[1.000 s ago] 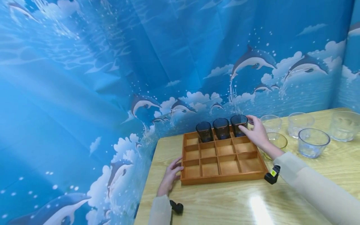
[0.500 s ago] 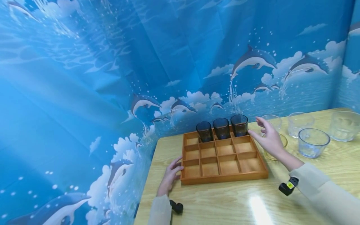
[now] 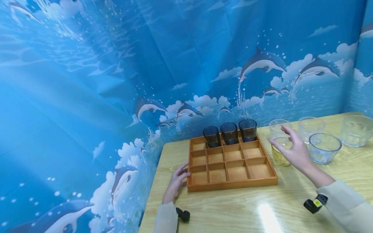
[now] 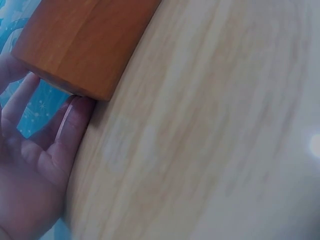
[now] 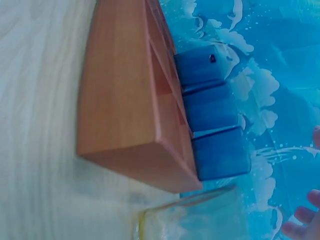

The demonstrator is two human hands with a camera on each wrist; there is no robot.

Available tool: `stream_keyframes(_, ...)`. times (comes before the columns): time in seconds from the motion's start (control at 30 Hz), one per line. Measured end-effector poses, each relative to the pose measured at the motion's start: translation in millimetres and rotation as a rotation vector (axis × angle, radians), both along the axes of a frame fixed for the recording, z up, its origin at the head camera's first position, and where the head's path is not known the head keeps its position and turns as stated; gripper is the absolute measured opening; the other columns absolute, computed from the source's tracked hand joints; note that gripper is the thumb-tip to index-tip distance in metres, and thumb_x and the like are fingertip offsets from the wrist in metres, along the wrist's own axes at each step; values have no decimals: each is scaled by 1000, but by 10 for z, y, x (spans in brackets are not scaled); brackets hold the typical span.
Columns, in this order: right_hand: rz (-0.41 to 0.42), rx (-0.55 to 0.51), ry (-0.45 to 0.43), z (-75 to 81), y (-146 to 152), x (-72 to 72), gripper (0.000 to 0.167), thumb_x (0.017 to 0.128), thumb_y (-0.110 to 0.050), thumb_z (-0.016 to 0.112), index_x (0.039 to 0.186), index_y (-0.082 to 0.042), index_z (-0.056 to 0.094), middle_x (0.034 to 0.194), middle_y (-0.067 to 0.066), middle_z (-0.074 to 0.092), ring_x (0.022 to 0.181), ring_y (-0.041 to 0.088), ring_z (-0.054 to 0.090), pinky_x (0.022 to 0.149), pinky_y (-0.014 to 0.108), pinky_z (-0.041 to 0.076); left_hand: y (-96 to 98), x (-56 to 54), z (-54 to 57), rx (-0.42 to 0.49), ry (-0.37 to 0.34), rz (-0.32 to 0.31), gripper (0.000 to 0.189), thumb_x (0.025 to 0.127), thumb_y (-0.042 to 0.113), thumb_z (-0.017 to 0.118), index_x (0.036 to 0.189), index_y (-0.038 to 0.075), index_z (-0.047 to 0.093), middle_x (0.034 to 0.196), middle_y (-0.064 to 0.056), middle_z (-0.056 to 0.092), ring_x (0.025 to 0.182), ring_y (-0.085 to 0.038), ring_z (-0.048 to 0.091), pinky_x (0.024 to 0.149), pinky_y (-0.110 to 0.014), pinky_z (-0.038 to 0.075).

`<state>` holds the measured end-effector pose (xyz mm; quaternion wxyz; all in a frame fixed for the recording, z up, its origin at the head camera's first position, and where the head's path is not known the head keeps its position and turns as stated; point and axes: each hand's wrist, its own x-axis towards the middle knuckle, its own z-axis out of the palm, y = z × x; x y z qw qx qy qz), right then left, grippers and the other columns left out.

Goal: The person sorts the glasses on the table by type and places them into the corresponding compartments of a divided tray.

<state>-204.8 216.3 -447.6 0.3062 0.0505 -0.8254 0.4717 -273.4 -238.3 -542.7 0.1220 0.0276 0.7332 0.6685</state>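
Observation:
A brown wooden compartment tray (image 3: 233, 185) lies on the table. Three dark tumblers (image 3: 229, 134) stand in its back row, toward the right; they look blue in the right wrist view. My left hand (image 3: 175, 182) rests against the tray's left side. In the left wrist view its fingers (image 4: 75, 120) touch the tray's wall, not curled round it. My right hand (image 3: 298, 153) is beside a yellow-tinted glass (image 3: 280, 159), thumb and fingers spread apart, partly hiding that glass. Whether it touches the glass I cannot tell. The right wrist view shows the yellow-rimmed glass (image 5: 195, 220) close to the tray's corner.
Right of the tray stand a bluish glass (image 3: 324, 152) and several clear glasses, among them a large one (image 3: 356, 132) at the far right. A blue dolphin-print curtain (image 3: 189, 64) hangs behind the table (image 3: 221, 210).
My right hand has let go of the rightmost dark tumbler, left standing in the tray, and moved right and toward me to the yellow glass. My left hand has stayed put.

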Motion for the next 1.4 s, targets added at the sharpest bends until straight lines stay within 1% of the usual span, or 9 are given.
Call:
stream_keyframes(0.2, -16, -17, -60, -109, 107, 84, 76, 83, -19, 69, 144, -3, 28, 139, 27, 35, 124, 47, 32, 98, 62, 25, -3, 4, 1, -6, -9, 5, 48, 89, 19, 60, 136, 22, 49, 133, -14, 47, 110, -27, 53, 79, -41, 50)
stream_keyframes(0.33, 1, -15, -107, -184, 182, 114, 83, 83, -22, 70, 146, -1, 20, 142, 30, 28, 125, 52, 27, 95, 68, 21, 2, 4, 7, -10, -12, 8, 48, 89, 19, 60, 135, 23, 50, 133, -14, 47, 111, -27, 53, 79, -40, 50)
stream_keyframes(0.5, -1, -4, -207, -287, 247, 124, 92, 82, -29, 70, 147, 0, 11, 146, 31, 16, 125, 56, 21, 92, 72, 17, 5, 0, -1, -9, 1, 4, 48, 89, 18, 59, 136, 21, 49, 133, -15, 47, 110, -26, 53, 77, -40, 51)
stream_keyframes(0.63, 6, -2, -250, -375, 273, 115, 98, 82, -30, 71, 146, 3, 5, 144, 35, 13, 125, 57, 19, 94, 71, 14, 5, 0, 0, -6, -7, 9, 48, 89, 17, 60, 136, 22, 49, 132, -14, 47, 110, -26, 53, 78, -40, 50)
stream_keyframes(0.83, 31, -40, -331, -465, 294, 81, 106, 81, -33, 71, 146, 2, -5, 142, 40, 9, 124, 60, 16, 92, 72, 15, 8, 4, -3, -5, 4, 2, 49, 89, 17, 59, 137, 18, 48, 132, -16, 47, 109, -27, 54, 77, -40, 51)
stream_keyframes(0.97, 30, -53, -392, -516, 307, 37, 111, 80, -37, 71, 145, 2, -10, 143, 40, 5, 123, 61, 15, 91, 73, 17, 13, 5, -1, -10, 0, 8, 49, 89, 17, 59, 136, 20, 49, 132, -15, 48, 108, -26, 54, 77, -40, 50)
stream_keyframes(1.1, 34, -51, -430, -560, 325, -3, 113, 79, -39, 71, 144, 3, -11, 141, 42, 6, 120, 62, 17, 90, 72, 19, 9, -3, -11, -6, 1, 11, 49, 89, 19, 60, 136, 20, 49, 132, -15, 47, 108, -26, 53, 78, -40, 50)
stream_keyframes(1.3, 33, -48, -470, -588, 324, -41, 114, 78, -42, 72, 144, 5, -9, 137, 44, 12, 116, 63, 22, 86, 72, 24, -5, -11, -22, 14, 11, -7, 50, 90, 17, 59, 138, 16, 46, 134, -19, 45, 110, -28, 53, 78, -40, 50)
stream_keyframes(1.4, 33, -53, -478, -590, 320, -51, 112, 78, -42, 72, 144, 5, -6, 137, 44, 13, 116, 63, 23, 86, 72, 25, -9, -15, -13, 30, -9, -16, 51, 90, 15, 58, 139, 15, 44, 136, -20, 43, 111, -29, 52, 79, -41, 50)
